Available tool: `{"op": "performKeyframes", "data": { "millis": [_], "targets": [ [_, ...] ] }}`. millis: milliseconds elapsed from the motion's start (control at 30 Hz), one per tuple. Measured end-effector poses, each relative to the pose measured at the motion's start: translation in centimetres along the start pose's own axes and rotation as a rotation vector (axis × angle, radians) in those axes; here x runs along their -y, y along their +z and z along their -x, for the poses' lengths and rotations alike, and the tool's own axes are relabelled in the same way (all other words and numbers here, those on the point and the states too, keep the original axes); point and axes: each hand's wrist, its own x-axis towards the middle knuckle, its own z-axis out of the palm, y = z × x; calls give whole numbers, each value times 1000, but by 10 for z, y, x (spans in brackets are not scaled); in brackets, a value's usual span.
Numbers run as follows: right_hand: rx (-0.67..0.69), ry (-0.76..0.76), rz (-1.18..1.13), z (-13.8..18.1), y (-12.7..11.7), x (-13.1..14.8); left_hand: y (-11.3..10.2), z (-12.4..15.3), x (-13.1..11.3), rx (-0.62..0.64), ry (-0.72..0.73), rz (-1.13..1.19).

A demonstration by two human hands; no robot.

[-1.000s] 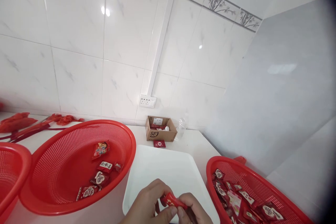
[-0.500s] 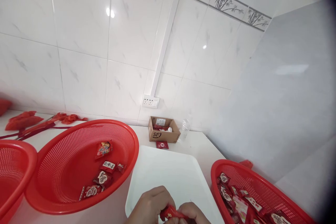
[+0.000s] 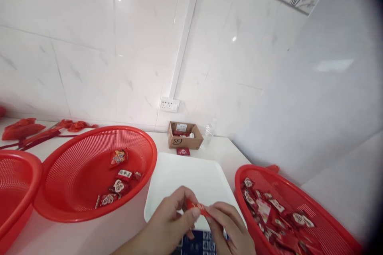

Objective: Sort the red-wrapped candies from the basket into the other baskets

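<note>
My left hand [image 3: 176,217] and my right hand [image 3: 229,223] meet over the near part of a white scale's flat pan [image 3: 182,171]. Between them a small red packet [image 3: 198,207] with pale lettering is pinched, one end in each hand. Its contents cannot be made out. Below the hands, part of the scale's dark blue keypad [image 3: 206,241] shows, with the rest covered by fingers. To the right is a red basket [image 3: 326,203] holding many red snack packets [image 3: 278,206].
Left stands a large red basket [image 3: 74,217] with several packets [image 3: 119,186]; another red basket [image 3: 32,167] adjoins it. Behind the scale are a cardboard box [image 3: 187,142], a red packet [image 3: 183,151] and a clear plastic bottle [image 3: 208,131]. Red bags [image 3: 24,128] lie near the wall.
The view has tilted downward, so the keypad now shows. Both hands appear higher in the picture, still on the red packet, which is now more visible and stretched between them.
</note>
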Motion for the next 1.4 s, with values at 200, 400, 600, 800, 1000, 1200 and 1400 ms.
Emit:
{"op": "performKeyframes", "data": {
  "millis": [200,400,600,800,1000,1200,1400],
  "targets": [
    [144,132,-165,2,-7,14,1,6,-13,10,5,140],
    [364,354,-282,-3,-11,24,5,11,-16,32,-3,-59],
    [415,387,-226,-5,-12,25,6,14,-21,97,-28,-303],
    [474,302,-148,-7,-12,27,6,17,-18,158,-58,-381],
    [426,131,-113,-6,-11,28,4,16,-17,212,-68,-376],
    [402,205,-129,-5,-10,23,5,14,-18,176,-62,-347],
    [377,254,-131,-2,-12,23,3,14,-17,64,-15,-331]
  ]
}}
